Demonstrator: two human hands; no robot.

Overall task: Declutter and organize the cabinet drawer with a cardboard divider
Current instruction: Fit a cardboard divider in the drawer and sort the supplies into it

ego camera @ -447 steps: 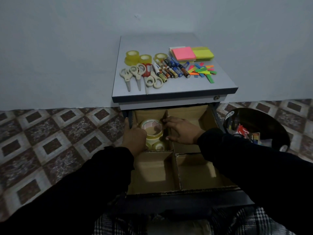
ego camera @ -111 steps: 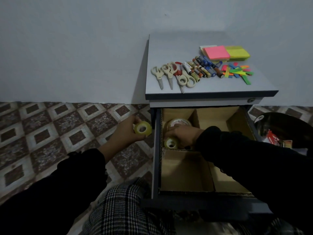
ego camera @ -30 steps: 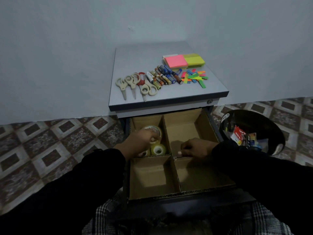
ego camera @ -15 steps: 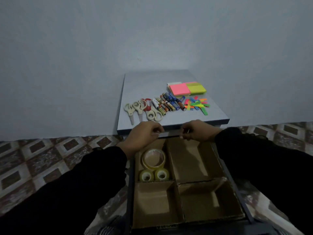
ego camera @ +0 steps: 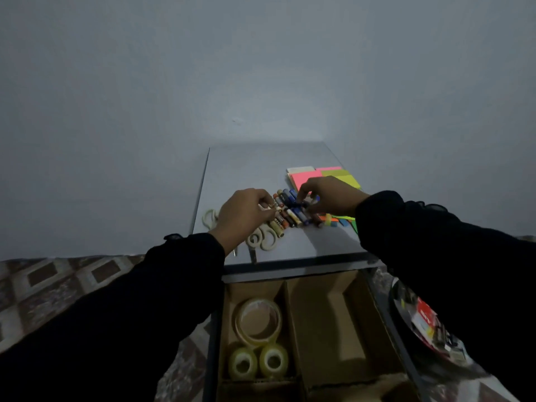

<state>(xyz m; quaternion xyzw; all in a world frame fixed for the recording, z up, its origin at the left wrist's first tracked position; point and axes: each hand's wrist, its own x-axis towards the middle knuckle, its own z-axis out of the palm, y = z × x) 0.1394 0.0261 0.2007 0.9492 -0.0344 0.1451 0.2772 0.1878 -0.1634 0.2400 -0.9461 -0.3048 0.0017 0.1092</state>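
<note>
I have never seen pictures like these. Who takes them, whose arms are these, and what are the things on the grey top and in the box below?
There is no machine here. A camera worn on a person's head looks forward and down, so the black-sleeved arms are that person's own. Both hands are over a row of small cylindrical batteries on the grey cabinet top: the left hand and right hand pinch at them with curled fingers. Beside them lie cream-handled scissors, pink and yellow-green sticky note pads and small coloured strips. Below, the open drawer holds a brown cardboard divider; one compartment contains three clear tape rolls.
</note>
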